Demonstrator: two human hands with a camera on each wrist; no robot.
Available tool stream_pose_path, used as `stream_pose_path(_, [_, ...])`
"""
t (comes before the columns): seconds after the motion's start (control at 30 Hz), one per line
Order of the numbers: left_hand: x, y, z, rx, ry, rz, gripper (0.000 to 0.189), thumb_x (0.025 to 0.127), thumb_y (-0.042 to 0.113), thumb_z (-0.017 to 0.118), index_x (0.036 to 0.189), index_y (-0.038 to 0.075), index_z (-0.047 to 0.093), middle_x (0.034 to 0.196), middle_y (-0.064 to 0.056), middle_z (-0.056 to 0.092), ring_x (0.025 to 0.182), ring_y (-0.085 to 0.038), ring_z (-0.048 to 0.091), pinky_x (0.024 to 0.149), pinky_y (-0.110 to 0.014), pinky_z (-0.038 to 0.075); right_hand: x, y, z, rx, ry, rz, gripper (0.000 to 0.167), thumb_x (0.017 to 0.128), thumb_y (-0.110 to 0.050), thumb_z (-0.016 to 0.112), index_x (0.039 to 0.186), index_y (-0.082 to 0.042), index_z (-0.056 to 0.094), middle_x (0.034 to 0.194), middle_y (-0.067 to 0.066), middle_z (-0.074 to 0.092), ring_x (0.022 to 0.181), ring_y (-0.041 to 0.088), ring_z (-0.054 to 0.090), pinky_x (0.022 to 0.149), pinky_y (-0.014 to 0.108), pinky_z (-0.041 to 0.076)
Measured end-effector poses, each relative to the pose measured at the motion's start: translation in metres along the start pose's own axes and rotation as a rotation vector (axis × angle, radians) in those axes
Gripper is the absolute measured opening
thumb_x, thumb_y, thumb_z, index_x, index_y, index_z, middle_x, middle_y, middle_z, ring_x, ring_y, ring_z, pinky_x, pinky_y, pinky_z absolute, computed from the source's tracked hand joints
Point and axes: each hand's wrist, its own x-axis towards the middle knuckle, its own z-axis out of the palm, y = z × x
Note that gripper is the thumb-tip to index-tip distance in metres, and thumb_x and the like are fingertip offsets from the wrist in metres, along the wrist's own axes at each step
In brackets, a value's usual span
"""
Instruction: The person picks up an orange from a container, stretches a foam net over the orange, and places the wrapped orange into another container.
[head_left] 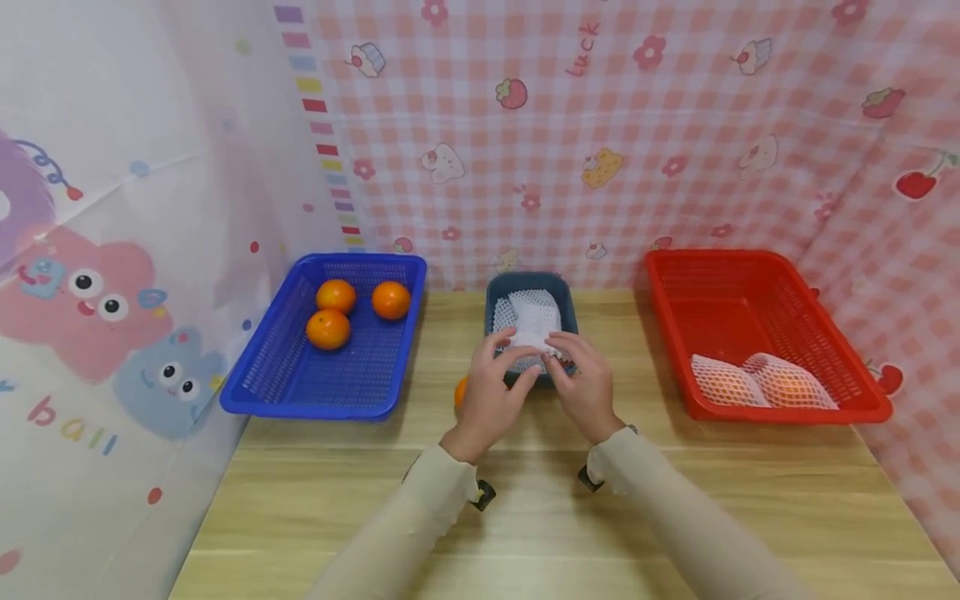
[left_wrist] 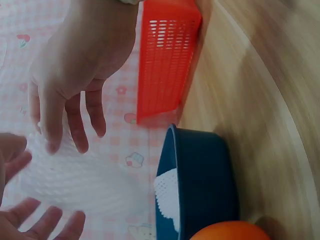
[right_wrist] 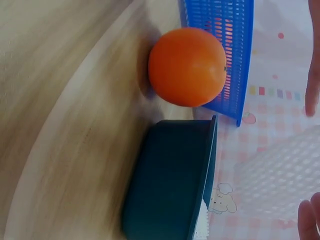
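Above the near side of the dark teal bin (left_wrist: 207, 185), the right hand (head_left: 585, 387) pinches the edge of a white foam net (left_wrist: 90, 182), while the left hand (head_left: 487, 400) meets the same edge, though whether its fingers clamp the mesh I cannot tell. One orange (right_wrist: 187, 67) sits beside the bin, three oranges (head_left: 327, 329) lie in the blue basket (head_left: 322, 379), and two netted ones (head_left: 791, 385) in the red basket (head_left: 727, 308).

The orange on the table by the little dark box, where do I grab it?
Best, I think, around the widest middle of the orange, coming from above: it's round, with no handle, and nothing rests on it. The dark teal box stands close on its right, so put your thumb on its near side and fingers on its far side.
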Motion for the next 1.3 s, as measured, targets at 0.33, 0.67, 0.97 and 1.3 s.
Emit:
stream_pose_path(0.33, [0.005, -0.005, -0.003, -0.14, 0.12, -0.309, 0.023, 0.097, 0.024, 0.061, 0.098, 0.005, 0.074, 0.102, -0.007, 0.067, 0.083, -0.018, 0.066, 0.07, -0.031, 0.054, -0.006, -0.006, 0.008, 0.041, -0.008, -0.032, 0.022, 0.08, 0.0, 0.077, 0.102, 0.0, 0.073, 0.112, 0.011, 0.068, 0.103, 0.026, 0.064, 0.087, 0.03, 0.049])
stream_pose_path(0.67, [0.009, -0.014, -0.004, 0.003, 0.062, -0.267, 0.012, 0.082, -0.005, 0.071, 0.087, 0.005, 0.075, 0.111, -0.012, 0.068, 0.093, -0.025, 0.066, 0.075, -0.035, 0.055, -0.007, -0.011, 0.009, -0.025, -0.062, 0.047, 0.02, 0.086, -0.008, 0.073, 0.104, -0.001, 0.071, 0.099, 0.01, 0.067, 0.078, 0.02, 0.062, 0.066, 0.028, 0.05])
stream_pose_path(0.97, [0.008, -0.013, -0.006, 0.104, -0.069, -0.231, 0.028, 0.085, -0.009, 0.06, 0.094, 0.01, 0.078, 0.126, -0.012, 0.062, 0.118, -0.028, 0.057, 0.089, -0.042, 0.051, 0.0, -0.001, 0.006, -0.18, -0.076, -0.15, 0.011, 0.08, 0.007, 0.058, 0.079, -0.004, 0.057, 0.1, 0.017, 0.06, 0.092, 0.037, 0.054, 0.081, 0.051, 0.043])
stream_pose_path(1.3, [0.009, -0.014, -0.006, 0.028, -0.091, -0.085, 0.036, 0.079, -0.02, 0.055, 0.08, 0.01, 0.076, 0.133, -0.009, 0.057, 0.115, -0.028, 0.058, 0.081, -0.037, 0.054, 0.001, 0.003, 0.0, 0.045, -0.326, 0.059, 0.024, 0.081, 0.009, 0.071, 0.104, 0.001, 0.071, 0.112, 0.016, 0.067, 0.106, 0.031, 0.061, 0.09, 0.046, 0.049])
